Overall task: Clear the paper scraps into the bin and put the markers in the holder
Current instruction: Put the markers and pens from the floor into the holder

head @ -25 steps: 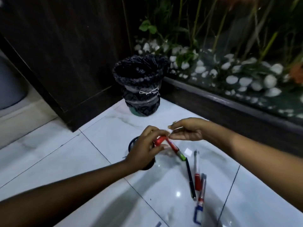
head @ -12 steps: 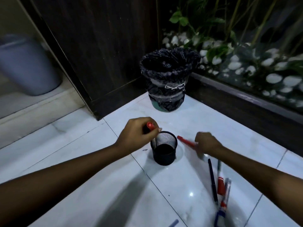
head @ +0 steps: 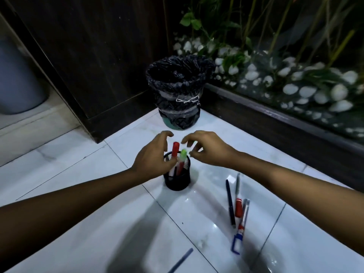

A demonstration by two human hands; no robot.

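Note:
A black mesh holder (head: pixel 177 180) stands on the white tiled floor. Two markers stick up out of it: a red-capped marker (head: pixel 175 149) and a green-capped marker (head: pixel 183 155). My left hand (head: pixel 152 157) hovers at the holder's left rim, fingers spread, holding nothing. My right hand (head: pixel 206 149) hangs just right of the green cap, fingers apart and empty. A dark pen (head: pixel 230 203), a red-capped marker (head: pixel 238 205) and a blue-ended pen (head: pixel 241 231) lie on the floor at the right. The bin (head: pixel 180 91), lined with a black bag, stands behind the holder.
A dark wooden panel (head: pixel 88 56) rises at the back left. A raised dark ledge (head: pixel 275 119) with white pebbles and plants runs along the right. A grey container (head: pixel 17 79) sits far left. Another blue pen (head: pixel 181 261) lies near the bottom edge.
Both markers went from my hands into the holder. My two hands have let go and now hover open above it.

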